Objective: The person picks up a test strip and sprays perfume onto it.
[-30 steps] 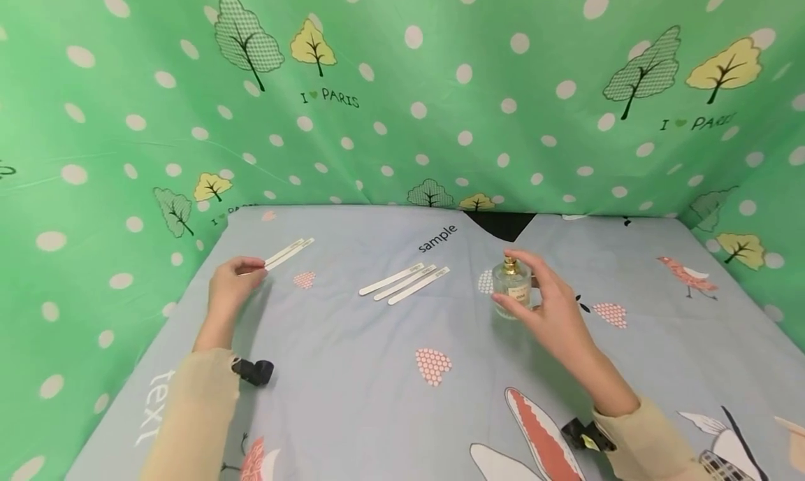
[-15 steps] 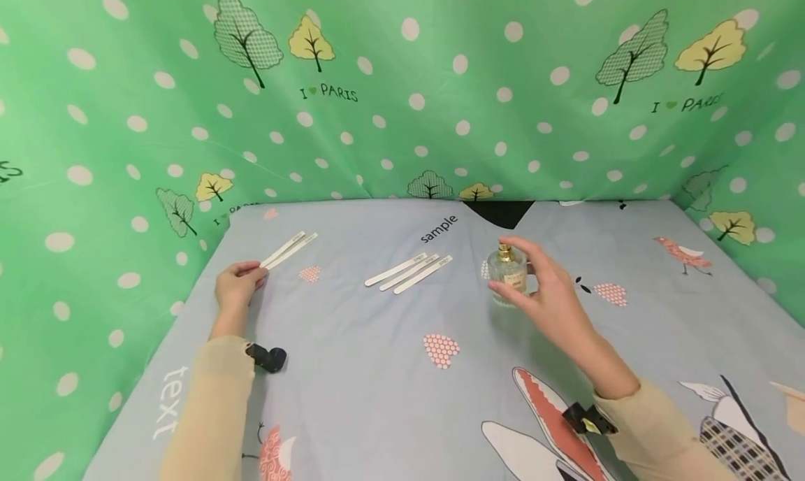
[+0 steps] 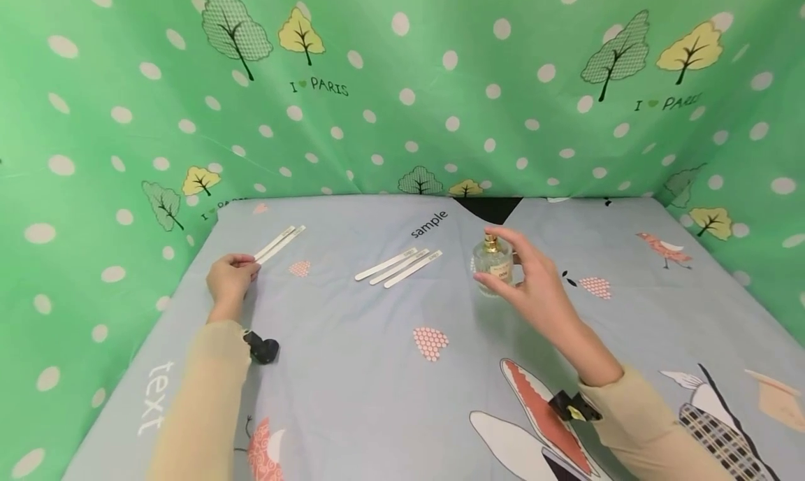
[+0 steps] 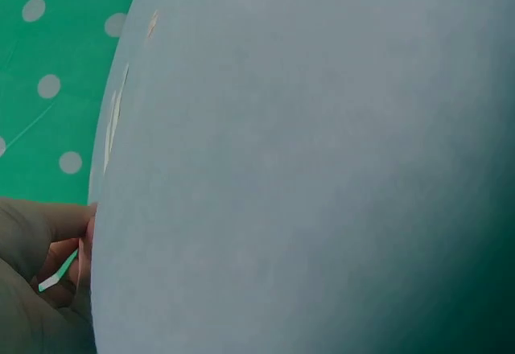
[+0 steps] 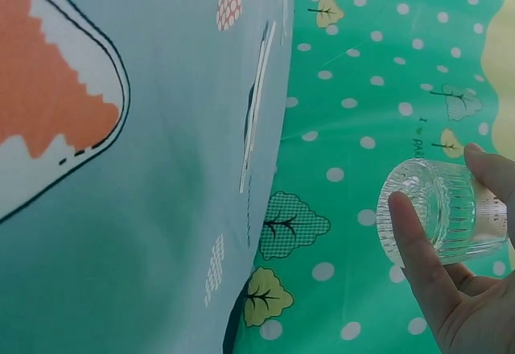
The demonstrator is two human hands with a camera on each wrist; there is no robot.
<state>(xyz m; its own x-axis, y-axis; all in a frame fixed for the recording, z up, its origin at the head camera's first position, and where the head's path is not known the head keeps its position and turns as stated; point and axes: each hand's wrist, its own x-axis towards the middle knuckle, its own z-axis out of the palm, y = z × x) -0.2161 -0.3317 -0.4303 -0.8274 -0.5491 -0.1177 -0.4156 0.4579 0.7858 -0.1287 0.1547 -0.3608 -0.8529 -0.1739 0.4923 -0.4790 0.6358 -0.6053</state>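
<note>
Bottle (image 3: 492, 266) now lifted off cloth (image 3: 377, 369), carried slightly up and left versus one second ago; left hand (image 3: 230, 277) barely shifted.

Cloth: blue, printed, spread over table; green dotted backdrop (image 3: 402, 82) on three sides.
Right hand (image 3: 531, 285): grasps bottle, thumb and fingers round glass body, gold sprayer up.
Left hand: pinches near ends of two strips (image 3: 279, 242), far ends resting on cloth.
Three strips (image 3: 399, 266): flat, mid-cloth, just left of bottle.

Judged step: bottle and strips both in hand, apart.
Next move calls for bringing nozzle toward strip tips, index finger onto sprayer.

The right hand (image 3: 531, 285) holds a perfume bottle (image 3: 492, 263) upright, the left hand (image 3: 229, 277) pinches two paper strips (image 3: 279, 242).
</note>
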